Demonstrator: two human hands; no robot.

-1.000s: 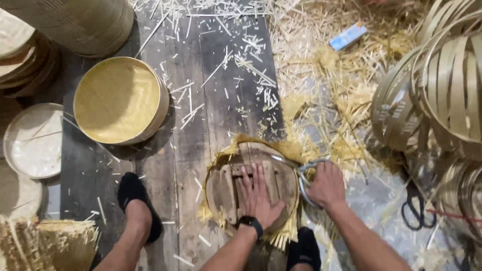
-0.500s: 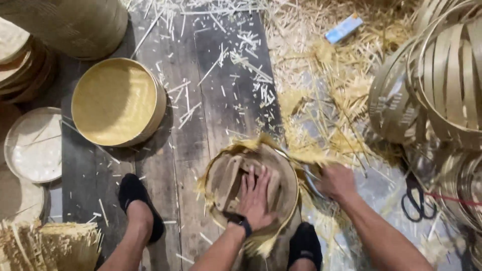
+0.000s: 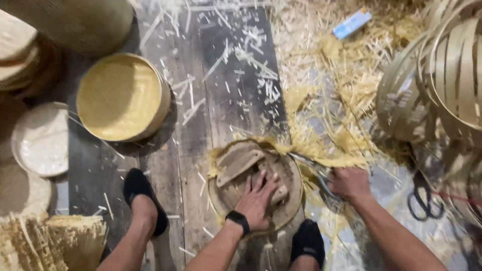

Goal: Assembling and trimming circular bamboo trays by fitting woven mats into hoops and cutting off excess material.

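A round woven bamboo piece (image 3: 288, 173) with a frayed straw fringe lies on the dark plank floor between my feet. My left hand (image 3: 258, 198), a black watch on its wrist, presses flat on wooden blocks (image 3: 238, 160) resting on that piece. My right hand (image 3: 350, 183) grips metal shears (image 3: 314, 173) whose blades reach the piece's right rim, where straw ends stick out.
A round bamboo steamer tray (image 3: 120, 98) stands to the upper left, a shallow pale lid (image 3: 40, 140) left of it. Stacked bent bamboo hoops (image 3: 442, 75) fill the right. Black scissors (image 3: 422, 195) lie on the floor at right. Straw trimmings cover the floor; a blue packet (image 3: 353, 22) lies far off.
The fringe on the right rim is shorter now. My right hand with the shears has moved down along the rim, and the piece has turned under my left hand.
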